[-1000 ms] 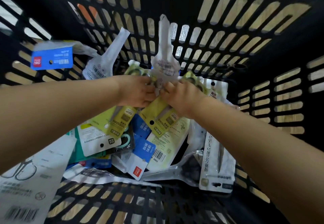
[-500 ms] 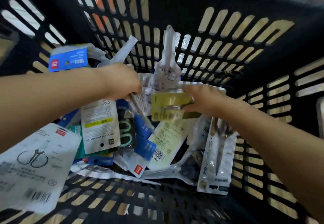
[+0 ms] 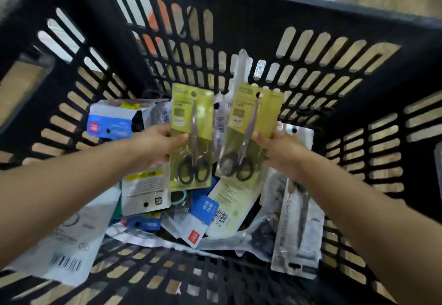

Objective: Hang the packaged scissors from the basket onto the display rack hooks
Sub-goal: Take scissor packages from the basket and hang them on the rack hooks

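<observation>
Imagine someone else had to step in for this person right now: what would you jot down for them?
Left hand: holds a yellow-green carded pack of black-handled scissors by its left edge, upright above the pile.
Right hand: holds a second, matching yellow-green scissors pack by its right edge, tilted slightly.
Both packs are lifted inside the black slotted plastic basket; each has a hang hole at the top.
Done: two packs picked out.
Left: hang both on the display rack hooks, which are out of view, then return for the many mixed packaged scissors lying in the basket.
</observation>
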`<state>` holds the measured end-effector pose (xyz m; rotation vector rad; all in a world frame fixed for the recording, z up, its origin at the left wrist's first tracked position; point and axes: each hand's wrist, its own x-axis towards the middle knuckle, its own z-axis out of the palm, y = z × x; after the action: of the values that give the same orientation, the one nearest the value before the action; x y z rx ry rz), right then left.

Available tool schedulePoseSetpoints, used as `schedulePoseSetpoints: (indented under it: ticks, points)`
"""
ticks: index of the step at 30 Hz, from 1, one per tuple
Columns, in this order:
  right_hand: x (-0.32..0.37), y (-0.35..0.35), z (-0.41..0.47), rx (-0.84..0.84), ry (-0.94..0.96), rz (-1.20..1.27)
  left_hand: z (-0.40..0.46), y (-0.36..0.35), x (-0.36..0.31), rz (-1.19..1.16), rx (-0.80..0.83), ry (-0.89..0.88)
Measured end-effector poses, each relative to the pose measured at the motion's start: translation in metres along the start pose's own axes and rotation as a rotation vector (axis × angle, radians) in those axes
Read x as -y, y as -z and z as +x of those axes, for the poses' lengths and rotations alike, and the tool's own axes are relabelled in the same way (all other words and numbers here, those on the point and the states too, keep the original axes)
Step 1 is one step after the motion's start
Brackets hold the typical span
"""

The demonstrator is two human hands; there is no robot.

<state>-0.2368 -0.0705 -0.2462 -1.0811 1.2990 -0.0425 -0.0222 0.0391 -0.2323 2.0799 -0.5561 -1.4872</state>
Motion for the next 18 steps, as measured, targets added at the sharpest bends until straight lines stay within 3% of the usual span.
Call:
schedulePoseSetpoints:
  ticks: [8,11,18]
  points:
    - [-0.024,-0.012,-0.003,0.024,-0.165,0.229,0.006,-0.004,0.011,-0.241,-0.069,0.077]
    - [-0.018,-0.012,-0.016,-0.078,-0.137,0.24,-0.009,-0.006,0.003,-0.221,-0.053,0.071]
    - [0.066,-0.014,-0.127,0.011,-0.126,0.256,-0.125,0.015,-0.055,-0.237,-0.055,0.075]
